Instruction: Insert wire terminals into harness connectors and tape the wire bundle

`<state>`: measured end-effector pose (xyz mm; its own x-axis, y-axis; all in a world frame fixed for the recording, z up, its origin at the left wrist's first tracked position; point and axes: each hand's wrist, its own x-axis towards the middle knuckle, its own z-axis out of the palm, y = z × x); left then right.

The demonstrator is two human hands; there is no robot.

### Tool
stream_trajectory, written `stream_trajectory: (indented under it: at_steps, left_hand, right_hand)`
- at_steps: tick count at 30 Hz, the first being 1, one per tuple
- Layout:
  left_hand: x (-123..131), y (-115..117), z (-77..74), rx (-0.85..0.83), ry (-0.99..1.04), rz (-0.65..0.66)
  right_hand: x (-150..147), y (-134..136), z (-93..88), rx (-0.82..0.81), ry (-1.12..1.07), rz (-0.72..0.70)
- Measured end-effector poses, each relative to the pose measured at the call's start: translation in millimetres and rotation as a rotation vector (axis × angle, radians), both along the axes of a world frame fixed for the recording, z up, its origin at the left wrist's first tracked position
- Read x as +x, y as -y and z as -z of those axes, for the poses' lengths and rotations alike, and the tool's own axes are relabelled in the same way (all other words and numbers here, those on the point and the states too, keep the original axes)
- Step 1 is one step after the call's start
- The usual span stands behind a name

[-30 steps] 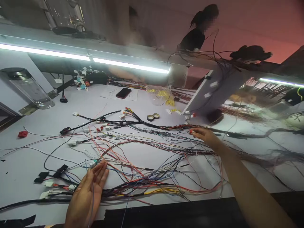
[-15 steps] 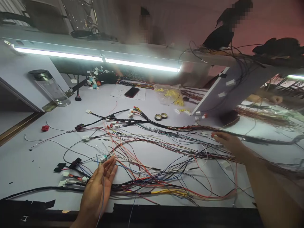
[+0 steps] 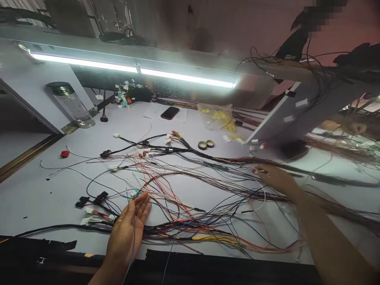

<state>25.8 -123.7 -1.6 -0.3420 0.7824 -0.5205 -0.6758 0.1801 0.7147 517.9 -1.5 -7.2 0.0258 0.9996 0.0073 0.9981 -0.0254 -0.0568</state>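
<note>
Red piece (image 3: 255, 171), possibly a connector, pinched in the right hand (image 3: 274, 179)

Glass bottle (image 3: 73, 106), phone (image 3: 170, 113) on paper (image 3: 183, 115)

Of the wearer's hands I can count two: one left hand (image 3: 129, 227) at the lower centre, one right hand (image 3: 274, 178) at the right. There are also one bottle (image 3: 71, 105) and two light tubes (image 3: 188, 77) in the upper part, one phone (image 3: 170, 113), one plastic bag (image 3: 215, 118), two tape rolls (image 3: 202, 148) near the centre. The wires (image 3: 210, 238) are too many for counting.
</note>
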Motion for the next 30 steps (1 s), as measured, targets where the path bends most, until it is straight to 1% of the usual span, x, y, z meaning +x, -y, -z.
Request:
stream_trajectory:
  at_steps: [3,6,9,13,16,18,20,23,25,27,30]
  left_hand:
    - [0.7,-0.2,0.1,0.005,-0.015,-0.002]
    - [2.3,-1.5,-0.8,0.000,-0.041,0.002]
    - [3.7,-3.0,-2.5,-0.013,-0.059,0.012]
    - [5.3,-4.6,-5.5,-0.031,-0.061,0.008]
    - [6.4,-4.9,-7.9,-0.045,-0.053,0.006]
    - [6.7,-4.4,-9.1,-0.045,-0.052,0.003]
    - [6.6,-3.8,-9.7,-0.036,-0.055,0.007]
    - [5.7,-3.5,-9.2,-0.037,-0.061,0.015]
    - [4.9,-3.4,-7.6,-0.046,-0.066,0.011]
    - [4.1,-2.8,-5.2,-0.046,-0.067,0.010]
    - [3.6,-1.4,-2.4,0.000,-0.088,0.031]
  right_hand:
    - [-21.6,-1.8,-12.5,-0.032,0.036,-0.037]
    - [-54.1,-3.2,-23.1,0.026,0.007,-0.145]
    - [-95.2,-4.5,-27.2,0.086,-0.071,-0.289]
    - [-157.9,-7.6,-26.5,0.146,-0.194,-0.520]
    - [-203.1,-13.2,-22.2,0.108,-0.239,-0.670]
    - [-228.6,-18.9,-16.7,0.048,-0.243,-0.730]
    - [-248.9,-25.2,-10.2,-0.018,-0.236,-0.733]
    - [-267.5,-33.6,-4.7,-0.074,-0.226,-0.686]
    - [-270.7,-37.8,-7.7,-0.087,-0.233,-0.666]
    - [-265.7,-41.4,-17.4,-0.095,-0.252,-0.642]
    - [-244.3,-44.9,-42.6,-0.080,-0.315,-0.565]
